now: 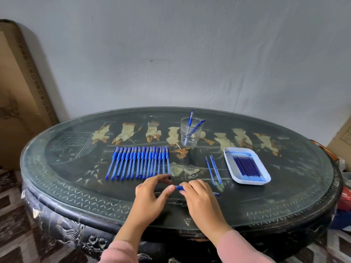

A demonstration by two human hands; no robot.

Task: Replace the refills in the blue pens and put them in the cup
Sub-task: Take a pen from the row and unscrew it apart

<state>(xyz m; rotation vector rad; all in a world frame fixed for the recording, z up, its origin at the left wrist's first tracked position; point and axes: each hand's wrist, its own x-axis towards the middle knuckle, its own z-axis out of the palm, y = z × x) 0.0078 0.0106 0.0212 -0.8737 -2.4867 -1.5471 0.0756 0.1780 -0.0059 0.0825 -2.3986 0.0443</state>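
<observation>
Several blue pens (139, 161) lie in a row at the table's centre-left. A clear cup (190, 134) behind them holds two blue pens. A white tray (230, 171) on the right carries several dark blue refills (247, 167). Two loose refills (213, 169) lie just left of the tray. My right hand (201, 201) grips a blue pen (179, 187) near the front edge; its far end pokes out at the right. My left hand (152, 194) pinches the pen's left end, thumb at its tip.
The oval dark table (76, 186) has a glass top and carved sides. A large cardboard box (17, 95) leans on the wall at the left. More boxes and clutter sit at the right edge (341, 186).
</observation>
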